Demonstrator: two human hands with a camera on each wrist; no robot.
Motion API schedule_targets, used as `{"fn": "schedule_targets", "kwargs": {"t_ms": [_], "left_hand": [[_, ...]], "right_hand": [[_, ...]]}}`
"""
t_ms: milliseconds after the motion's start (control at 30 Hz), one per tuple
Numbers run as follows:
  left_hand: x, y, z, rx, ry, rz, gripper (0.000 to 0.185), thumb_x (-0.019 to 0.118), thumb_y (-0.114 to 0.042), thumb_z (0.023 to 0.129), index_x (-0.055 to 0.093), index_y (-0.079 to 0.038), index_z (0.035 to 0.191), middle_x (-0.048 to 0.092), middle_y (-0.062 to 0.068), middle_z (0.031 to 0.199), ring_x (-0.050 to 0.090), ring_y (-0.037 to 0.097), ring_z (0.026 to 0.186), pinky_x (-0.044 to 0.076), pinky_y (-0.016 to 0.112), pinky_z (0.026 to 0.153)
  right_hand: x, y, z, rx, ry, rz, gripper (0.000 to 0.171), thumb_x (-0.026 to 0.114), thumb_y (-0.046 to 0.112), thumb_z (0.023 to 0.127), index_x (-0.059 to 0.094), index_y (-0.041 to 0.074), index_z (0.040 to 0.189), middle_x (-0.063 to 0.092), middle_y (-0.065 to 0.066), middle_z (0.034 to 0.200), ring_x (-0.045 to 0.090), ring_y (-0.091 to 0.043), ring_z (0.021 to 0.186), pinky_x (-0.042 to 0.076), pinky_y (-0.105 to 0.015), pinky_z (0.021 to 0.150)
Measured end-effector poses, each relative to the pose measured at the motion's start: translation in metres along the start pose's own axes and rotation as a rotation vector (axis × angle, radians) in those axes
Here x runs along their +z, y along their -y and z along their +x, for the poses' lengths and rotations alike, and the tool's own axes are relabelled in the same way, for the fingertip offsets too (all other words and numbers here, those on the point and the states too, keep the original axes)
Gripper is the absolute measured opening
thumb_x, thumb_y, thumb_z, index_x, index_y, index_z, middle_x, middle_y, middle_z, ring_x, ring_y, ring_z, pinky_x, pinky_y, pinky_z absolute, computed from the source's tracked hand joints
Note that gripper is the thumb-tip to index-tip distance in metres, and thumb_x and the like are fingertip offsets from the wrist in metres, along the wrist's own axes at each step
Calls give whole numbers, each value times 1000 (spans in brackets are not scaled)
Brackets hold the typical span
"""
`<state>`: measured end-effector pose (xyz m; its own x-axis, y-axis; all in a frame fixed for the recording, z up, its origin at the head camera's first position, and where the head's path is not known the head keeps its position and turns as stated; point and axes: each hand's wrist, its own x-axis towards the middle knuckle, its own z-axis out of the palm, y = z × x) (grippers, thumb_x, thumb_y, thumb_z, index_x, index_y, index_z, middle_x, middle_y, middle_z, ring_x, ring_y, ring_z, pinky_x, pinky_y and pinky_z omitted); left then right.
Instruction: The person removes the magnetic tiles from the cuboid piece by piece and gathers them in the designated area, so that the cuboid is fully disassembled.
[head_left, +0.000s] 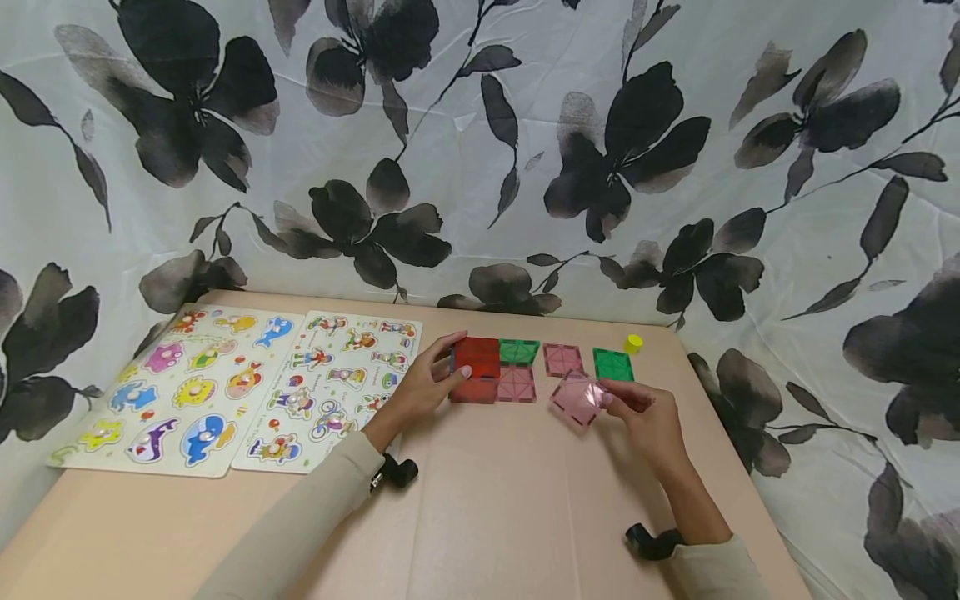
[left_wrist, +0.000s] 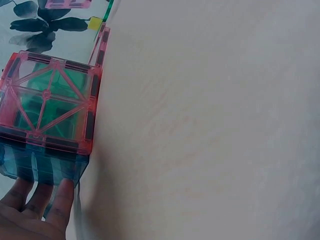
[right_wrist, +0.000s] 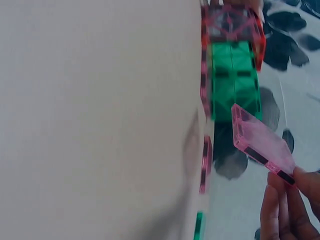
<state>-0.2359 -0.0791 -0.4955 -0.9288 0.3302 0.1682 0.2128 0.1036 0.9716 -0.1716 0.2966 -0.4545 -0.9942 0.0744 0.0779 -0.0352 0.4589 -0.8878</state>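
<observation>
My left hand (head_left: 423,383) grips the left side of a box of clear magnetic tiles (head_left: 476,363). Its top looks red from above. In the left wrist view, fingertips press against a blue side tile (left_wrist: 47,162) under a pink-red framed side (left_wrist: 46,102). Joined to the box on its right are a green tile (head_left: 519,352) and a pink tile (head_left: 516,386). My right hand (head_left: 648,421) pinches one corner of another pink magnetic tile (head_left: 577,400), held tilted above the table and apart from the box. The right wrist view shows thumb and fingers at that tile's edge.
A loose pink tile (head_left: 562,358) and a green tile (head_left: 613,364) lie right of the box, with a small yellow cylinder (head_left: 633,343) behind. Two picture boards (head_left: 288,367) with cartoon figures lie on the left. A floral curtain (head_left: 495,183) hangs behind the table.
</observation>
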Motion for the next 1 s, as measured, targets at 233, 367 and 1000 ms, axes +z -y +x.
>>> {"fn": "schedule_targets", "kwargs": {"t_ms": [233, 367, 1000], "left_hand": [[0, 1, 0, -3, 0, -11, 62, 67, -16, 106, 42, -27, 162, 45, 13, 162, 41, 42, 155, 45, 54, 121], [0, 0, 0, -10, 7, -21, 63, 67, -17, 106, 42, -28, 162, 44, 13, 162, 40, 43, 155, 46, 53, 120], [0, -1, 0, -26, 10, -24, 63, 68, -19, 105, 42, -30, 162, 43, 8, 166, 42, 43, 155, 48, 53, 119]], "right_hand": [[-29, -14, 6, 133, -110, 57, 35, 69, 17, 104, 71, 10, 139, 77, -6, 130, 77, -1, 97, 61, -16, 88], [-43, -23, 11, 179, -158, 155, 39, 69, 14, 103, 69, 7, 141, 79, 11, 118, 78, -1, 95, 62, -19, 88], [-79, -66, 49, 448, -400, 402, 41, 65, 8, 105, 66, 10, 146, 72, 14, 106, 74, -1, 87, 63, -17, 78]]}}
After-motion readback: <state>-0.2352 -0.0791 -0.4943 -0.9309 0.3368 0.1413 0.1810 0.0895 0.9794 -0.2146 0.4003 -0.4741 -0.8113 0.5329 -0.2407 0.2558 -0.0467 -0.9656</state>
